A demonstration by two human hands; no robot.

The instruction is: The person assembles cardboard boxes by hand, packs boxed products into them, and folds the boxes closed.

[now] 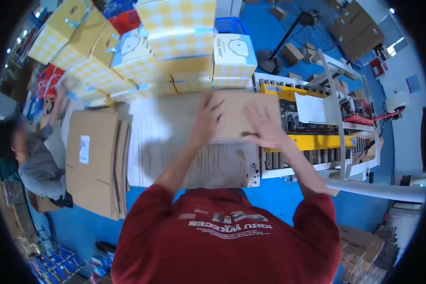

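Touching the cardboard box [233, 111], left hand [206, 119] and right hand [264, 125] have fingers apart.

Brown carton [233, 106], apparently closed, lies at the table's [175, 165] edge.

You wear a dark red short-sleeved shirt [227, 251]; white lettering and small pale graphics across it.
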